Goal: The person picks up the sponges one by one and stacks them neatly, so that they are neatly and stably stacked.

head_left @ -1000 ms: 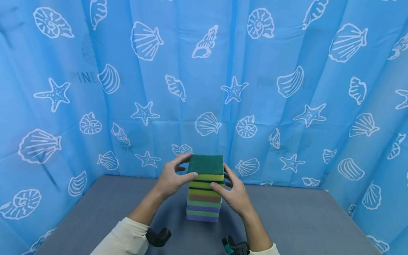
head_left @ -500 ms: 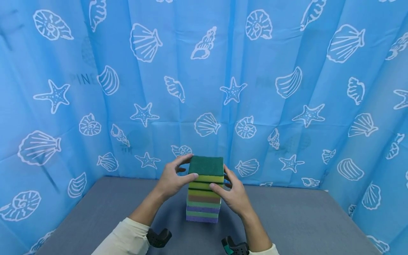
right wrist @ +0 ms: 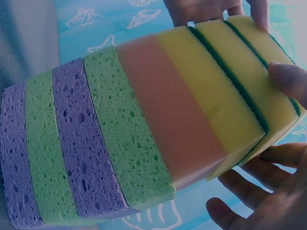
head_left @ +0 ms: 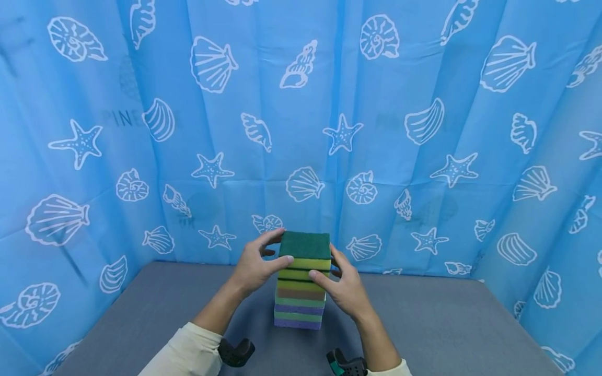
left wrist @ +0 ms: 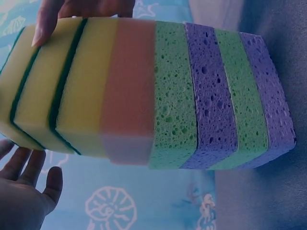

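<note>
A tall stack of sponges stands on the table. Its top sponge (head_left: 305,245) is yellow with a dark green scouring layer, and more yellow-and-green ones lie beneath it. Below come a pinkish-brown sponge (left wrist: 129,81) and porous green and purple sponges (right wrist: 81,129), purple at the bottom. My left hand (head_left: 253,265) holds the top sponge from the left, thumb on its front edge and fingers toward its back left. From the right, my right hand (head_left: 347,288) grips the upper stack, its thumb on the second sponge's front. Some fingertips are hidden behind the stack.
The grey table (head_left: 414,318) extends to both sides of the stack. Behind it hangs a blue curtain (head_left: 263,177) with white shell and starfish prints. Black devices (head_left: 236,352) are worn at both wrists.
The hands keep nearly the same hold on the upper sponges. The top sponge's back edge sits slightly further right than before. The whole view has shifted a little.
</note>
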`<state>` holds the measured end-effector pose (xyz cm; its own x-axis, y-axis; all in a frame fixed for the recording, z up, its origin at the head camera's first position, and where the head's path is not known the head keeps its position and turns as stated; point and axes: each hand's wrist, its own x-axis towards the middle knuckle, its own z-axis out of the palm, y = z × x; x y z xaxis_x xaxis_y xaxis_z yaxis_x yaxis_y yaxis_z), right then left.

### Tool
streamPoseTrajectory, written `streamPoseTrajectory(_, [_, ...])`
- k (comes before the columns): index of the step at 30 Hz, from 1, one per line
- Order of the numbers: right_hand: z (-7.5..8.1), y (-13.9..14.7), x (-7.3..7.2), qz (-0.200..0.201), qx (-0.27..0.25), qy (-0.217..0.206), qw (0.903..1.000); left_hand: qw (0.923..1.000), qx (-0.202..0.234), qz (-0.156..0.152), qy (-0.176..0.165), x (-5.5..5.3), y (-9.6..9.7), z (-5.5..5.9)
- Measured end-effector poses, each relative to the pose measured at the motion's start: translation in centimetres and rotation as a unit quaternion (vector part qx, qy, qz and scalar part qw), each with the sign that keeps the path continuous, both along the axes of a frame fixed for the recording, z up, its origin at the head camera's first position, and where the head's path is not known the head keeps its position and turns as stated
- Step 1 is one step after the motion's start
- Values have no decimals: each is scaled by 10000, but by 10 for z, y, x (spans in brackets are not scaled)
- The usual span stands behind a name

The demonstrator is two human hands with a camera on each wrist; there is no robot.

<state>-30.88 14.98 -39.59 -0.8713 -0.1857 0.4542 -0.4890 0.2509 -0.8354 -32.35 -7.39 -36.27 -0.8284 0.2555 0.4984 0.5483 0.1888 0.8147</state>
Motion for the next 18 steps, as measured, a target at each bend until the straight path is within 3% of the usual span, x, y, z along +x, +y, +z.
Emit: streamPoseTrajectory(18, [-2, 1, -3, -22, 68, -1, 10000, 9998, 135, -36, -132, 1, -1, -8])
